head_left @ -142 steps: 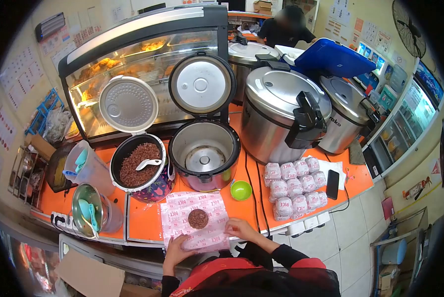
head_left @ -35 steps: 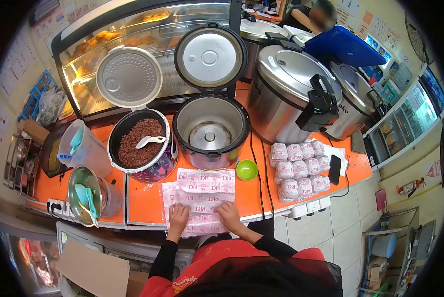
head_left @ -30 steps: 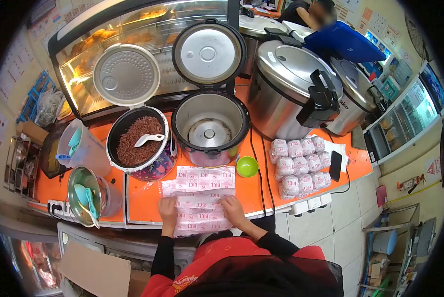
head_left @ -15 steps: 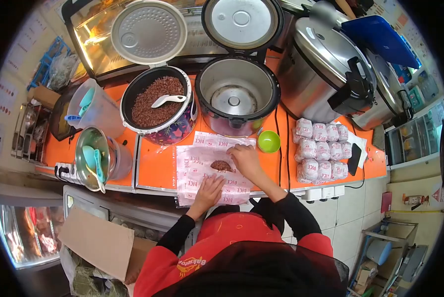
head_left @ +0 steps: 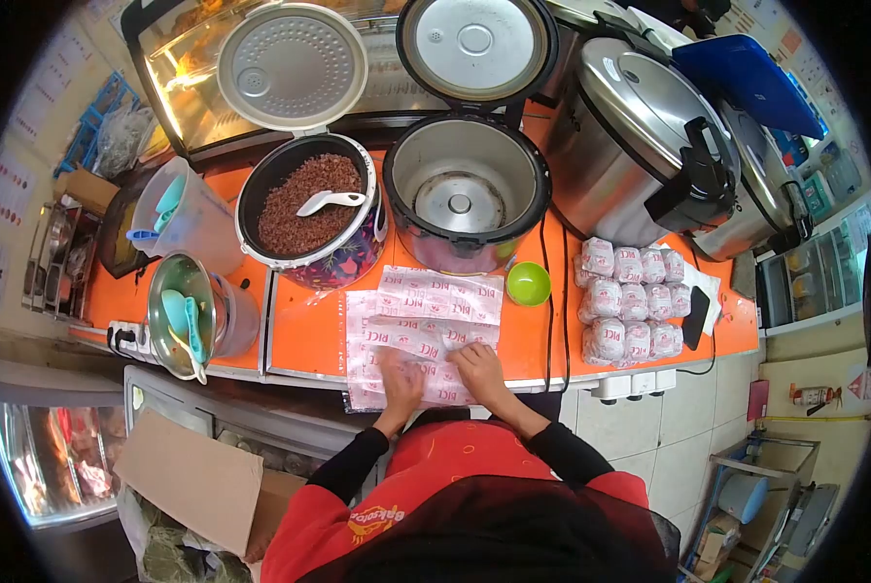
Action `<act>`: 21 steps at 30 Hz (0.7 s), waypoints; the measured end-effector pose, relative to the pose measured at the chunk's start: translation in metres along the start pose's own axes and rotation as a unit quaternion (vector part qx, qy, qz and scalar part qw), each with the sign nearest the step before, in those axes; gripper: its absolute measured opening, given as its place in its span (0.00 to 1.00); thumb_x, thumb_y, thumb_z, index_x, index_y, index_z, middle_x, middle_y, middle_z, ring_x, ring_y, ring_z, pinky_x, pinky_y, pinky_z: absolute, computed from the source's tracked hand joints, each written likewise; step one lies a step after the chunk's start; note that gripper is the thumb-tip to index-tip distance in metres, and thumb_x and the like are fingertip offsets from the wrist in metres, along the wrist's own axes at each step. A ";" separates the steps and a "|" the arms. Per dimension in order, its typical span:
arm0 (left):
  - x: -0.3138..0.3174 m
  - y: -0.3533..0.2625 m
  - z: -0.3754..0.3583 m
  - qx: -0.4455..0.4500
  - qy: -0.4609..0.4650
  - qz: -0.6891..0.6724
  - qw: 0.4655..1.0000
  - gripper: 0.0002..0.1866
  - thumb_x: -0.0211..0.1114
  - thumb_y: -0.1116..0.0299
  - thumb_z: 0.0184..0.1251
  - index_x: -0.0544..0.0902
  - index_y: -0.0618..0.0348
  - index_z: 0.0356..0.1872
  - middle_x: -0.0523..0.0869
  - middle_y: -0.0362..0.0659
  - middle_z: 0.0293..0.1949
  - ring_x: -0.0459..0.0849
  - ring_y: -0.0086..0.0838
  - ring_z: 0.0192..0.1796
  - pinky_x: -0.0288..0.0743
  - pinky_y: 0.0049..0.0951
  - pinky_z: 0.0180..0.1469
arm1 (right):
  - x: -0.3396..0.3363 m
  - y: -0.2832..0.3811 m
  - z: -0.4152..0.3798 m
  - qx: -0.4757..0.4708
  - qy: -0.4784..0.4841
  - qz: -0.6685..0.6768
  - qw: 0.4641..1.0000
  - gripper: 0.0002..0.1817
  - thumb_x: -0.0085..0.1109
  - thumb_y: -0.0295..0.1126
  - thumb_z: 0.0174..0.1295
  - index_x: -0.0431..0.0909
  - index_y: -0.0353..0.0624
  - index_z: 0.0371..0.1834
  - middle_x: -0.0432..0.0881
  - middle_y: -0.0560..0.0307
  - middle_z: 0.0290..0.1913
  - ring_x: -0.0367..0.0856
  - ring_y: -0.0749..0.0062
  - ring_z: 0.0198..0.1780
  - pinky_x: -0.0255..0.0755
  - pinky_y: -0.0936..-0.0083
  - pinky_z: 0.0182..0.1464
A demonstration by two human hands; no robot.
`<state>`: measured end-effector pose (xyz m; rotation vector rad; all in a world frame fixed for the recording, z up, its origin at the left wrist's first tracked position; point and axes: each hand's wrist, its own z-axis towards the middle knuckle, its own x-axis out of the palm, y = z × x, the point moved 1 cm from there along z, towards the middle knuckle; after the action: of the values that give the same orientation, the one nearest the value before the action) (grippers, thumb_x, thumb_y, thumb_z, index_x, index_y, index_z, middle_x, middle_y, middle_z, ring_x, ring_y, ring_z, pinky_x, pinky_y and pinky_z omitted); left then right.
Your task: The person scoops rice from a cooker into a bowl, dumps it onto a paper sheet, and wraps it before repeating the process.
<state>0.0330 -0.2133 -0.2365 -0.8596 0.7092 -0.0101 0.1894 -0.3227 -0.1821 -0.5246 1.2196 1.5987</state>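
Observation:
In front of me a sheet of pink-and-white wrapping paper printed "RICE" lies folded over, and the mound of brown-red rice is hidden beneath the fold. My left hand grips the folded paper at its near left, slightly blurred. Fingers of my right hand close on the same fold at its right side. Other printed sheets lie stacked underneath. A green bowl sits just beyond and right of my right hand.
An open cooker holds red rice and a white paddle. Beside it stands another open cooker. Several wrapped rice packets are stacked at right, near a phone. Containers with utensils stand left. Black cables cross the counter.
The paper's far part has been folded toward me, covering the rice that showed before. My right hand has come nearer my body with it; the left hand has shifted slightly nearer too.

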 end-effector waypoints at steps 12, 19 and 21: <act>-0.039 0.019 0.062 0.248 0.200 0.138 0.938 0.12 0.58 0.72 0.48 0.78 0.59 0.37 0.78 0.44 0.35 0.79 0.35 0.45 0.73 0.36 0.52 | 0.012 -0.009 -0.013 0.071 -0.076 0.015 0.994 0.10 0.56 0.20 0.43 0.76 0.45 0.30 0.73 0.57 0.29 0.73 0.61 0.38 0.66 0.68 0.42; -0.055 0.011 0.055 0.199 0.221 0.027 0.954 0.16 0.61 0.76 0.51 0.81 0.62 0.44 0.83 0.48 0.46 0.80 0.36 0.52 0.75 0.32 0.54 | -0.004 -0.004 -0.016 0.091 -0.033 0.070 0.993 0.11 0.57 0.21 0.49 0.78 0.43 0.38 0.79 0.56 0.40 0.77 0.59 0.50 0.71 0.67 0.51; -0.056 0.010 0.057 0.212 0.222 0.029 0.951 0.17 0.63 0.77 0.52 0.81 0.63 0.45 0.83 0.49 0.45 0.81 0.38 0.50 0.76 0.34 0.52 | -0.007 -0.009 -0.020 0.083 -0.011 0.091 0.992 0.12 0.58 0.24 0.50 0.78 0.43 0.40 0.79 0.55 0.43 0.77 0.58 0.50 0.71 0.67 0.52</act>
<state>0.0200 -0.1514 -0.1871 -0.4194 1.1063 -0.3024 0.1952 -0.3443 -0.1885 -0.2946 1.4020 1.6302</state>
